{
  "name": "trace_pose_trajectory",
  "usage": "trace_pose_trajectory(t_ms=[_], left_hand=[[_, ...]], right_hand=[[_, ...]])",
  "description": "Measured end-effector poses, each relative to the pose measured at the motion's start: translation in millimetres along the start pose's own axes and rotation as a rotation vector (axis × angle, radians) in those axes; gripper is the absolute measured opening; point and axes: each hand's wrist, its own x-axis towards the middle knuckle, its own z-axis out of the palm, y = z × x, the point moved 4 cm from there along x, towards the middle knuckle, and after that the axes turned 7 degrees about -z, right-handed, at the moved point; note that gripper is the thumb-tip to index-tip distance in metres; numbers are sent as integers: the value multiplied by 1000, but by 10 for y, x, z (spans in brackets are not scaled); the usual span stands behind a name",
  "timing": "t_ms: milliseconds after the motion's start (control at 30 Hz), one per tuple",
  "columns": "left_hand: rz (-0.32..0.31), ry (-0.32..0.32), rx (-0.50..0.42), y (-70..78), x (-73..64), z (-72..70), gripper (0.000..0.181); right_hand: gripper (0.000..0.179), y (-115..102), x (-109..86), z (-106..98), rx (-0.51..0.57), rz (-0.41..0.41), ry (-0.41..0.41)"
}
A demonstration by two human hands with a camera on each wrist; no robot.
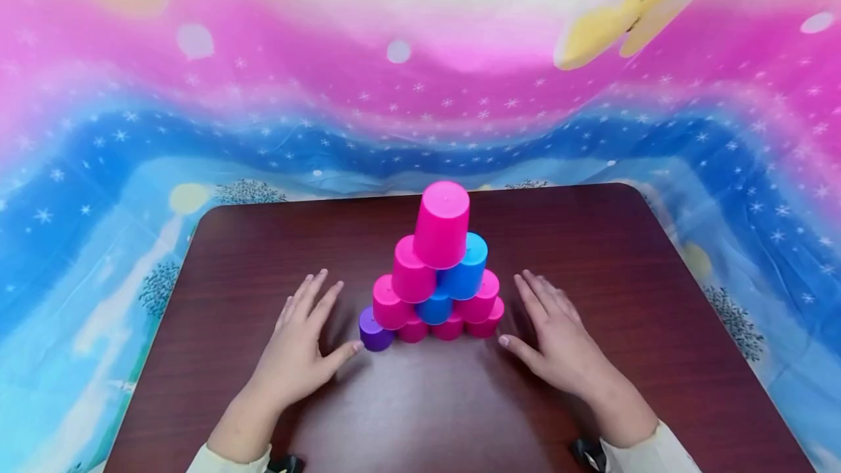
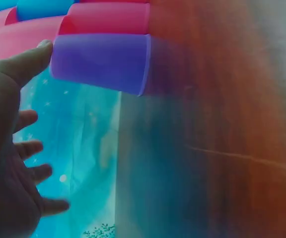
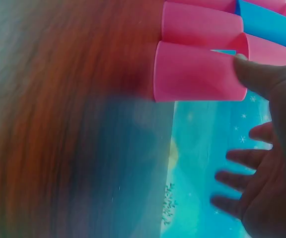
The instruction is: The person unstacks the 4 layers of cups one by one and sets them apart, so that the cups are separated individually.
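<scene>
While both spread, empty hands (image 1: 298, 352) (image 1: 558, 345) are flanking the cups (image 1: 423, 277), these are probably feeling light, slick; pinch sides.

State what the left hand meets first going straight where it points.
Likely the pink-and-blue printed cloth backdrop past the dark brown rectangular table; the way there looks free, depth unclear.

Bright head view, glare on tabletop (image 1: 427, 407), dimmer, blurry wrist views
</scene>
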Motion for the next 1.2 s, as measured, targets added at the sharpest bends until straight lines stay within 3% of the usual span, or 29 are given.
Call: trace_pose_trajectory(t_ms=[133, 267, 433, 567, 967, 1200], left_hand=[[22, 64, -221, 36, 58, -139, 87], [61, 110, -449, 141, 123, -294, 79], [118, 93, -676, 321, 227, -417, 71], [155, 61, -771, 485, 329, -460, 66], [194, 41, -788, 926, 681, -566, 64], [155, 24, -711, 1221, 801, -653, 69]], right_hand=[[100, -50, 72, -18, 203, -37, 28], [101, -76, 148, -12, 323, -46, 54], [100, -87, 220, 30, 393, -53, 76], [94, -92, 243, 79, 418, -59, 85], [72, -95, 264, 201, 376, -58, 90], [64, -103, 265, 188, 350, -75, 122]])
